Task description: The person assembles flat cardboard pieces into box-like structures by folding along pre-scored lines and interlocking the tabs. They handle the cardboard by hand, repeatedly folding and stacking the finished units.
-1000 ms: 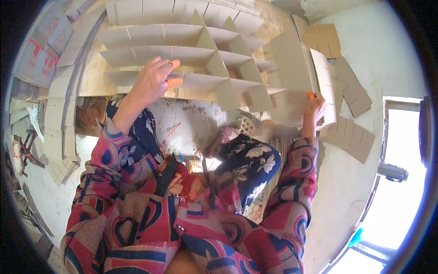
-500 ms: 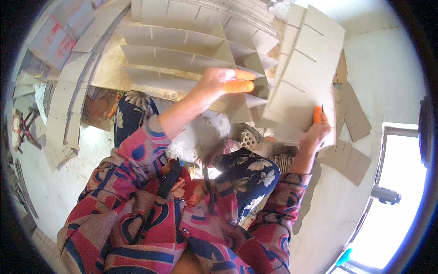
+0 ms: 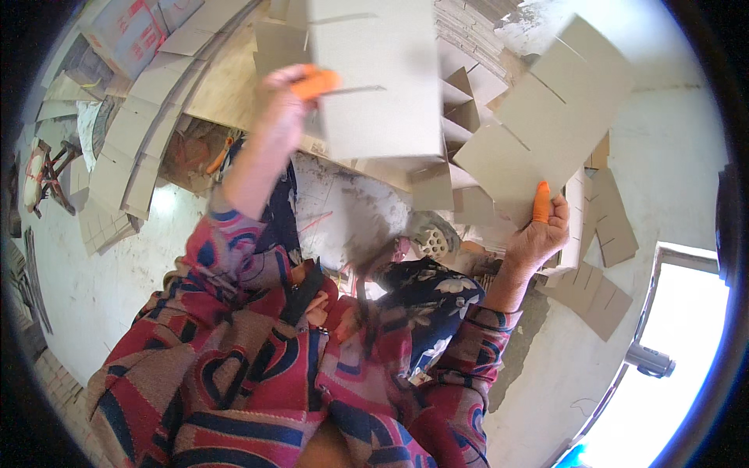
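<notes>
My left hand (image 3: 284,100), with orange finger covers, is closed on the left edge of a slotted grey cardboard sheet (image 3: 382,113). That sheet is raised in front of me over a cardboard divider grid (image 3: 460,101), hiding most of it. At the right, my right hand (image 3: 544,230) grips the lower end of another slotted cardboard sheet (image 3: 523,140), its orange-covered thumb lying on the face. This second sheet slants up and away to the right. Some cells of the grid show between the two sheets.
Long rows of slotted cardboard strips (image 3: 148,101) lie at the left, near a printed carton (image 3: 125,39). Loose cardboard pieces (image 3: 612,214) rest on the floor at the right. A small stool (image 3: 48,175) stands at the far left, and a bright doorway (image 3: 663,351) opens at the lower right.
My left hand has moved left and up from over the grid and now holds a cardboard sheet. The sheet in my right hand has tilted further to the right.
</notes>
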`<state>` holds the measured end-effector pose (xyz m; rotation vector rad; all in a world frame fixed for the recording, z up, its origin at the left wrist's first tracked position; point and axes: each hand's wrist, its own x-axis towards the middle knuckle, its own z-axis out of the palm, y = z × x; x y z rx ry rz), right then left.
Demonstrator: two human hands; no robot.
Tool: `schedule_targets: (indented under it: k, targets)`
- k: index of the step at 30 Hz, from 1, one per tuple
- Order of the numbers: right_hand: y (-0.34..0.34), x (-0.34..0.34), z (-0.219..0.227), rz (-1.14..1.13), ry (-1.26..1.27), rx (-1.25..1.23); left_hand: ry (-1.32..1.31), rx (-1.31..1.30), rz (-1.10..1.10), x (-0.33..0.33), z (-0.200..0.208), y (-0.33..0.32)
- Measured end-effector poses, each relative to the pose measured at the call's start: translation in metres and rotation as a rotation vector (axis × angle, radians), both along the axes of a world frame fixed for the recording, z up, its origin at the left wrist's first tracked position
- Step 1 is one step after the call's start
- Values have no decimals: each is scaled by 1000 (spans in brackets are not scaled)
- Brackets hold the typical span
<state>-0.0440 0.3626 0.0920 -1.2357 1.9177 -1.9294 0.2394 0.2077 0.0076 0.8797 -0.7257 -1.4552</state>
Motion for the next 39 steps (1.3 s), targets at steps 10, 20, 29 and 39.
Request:
schedule_targets:
  k: [10, 20, 29, 39]
  targets:
    - [-39, 46, -3, 175, 750, 320, 159, -13, 66, 118, -55, -10]
    - [-59, 57, -17, 242, 722, 329, 149, -12, 50, 135, -87, -17]
    - [-67, 59, -33, 335, 728, 286, 230, 11, 52, 127, -102, -18]
    - [-75, 68, -38, 357, 806, 228, 177, 3, -28, 119, -107, -26]
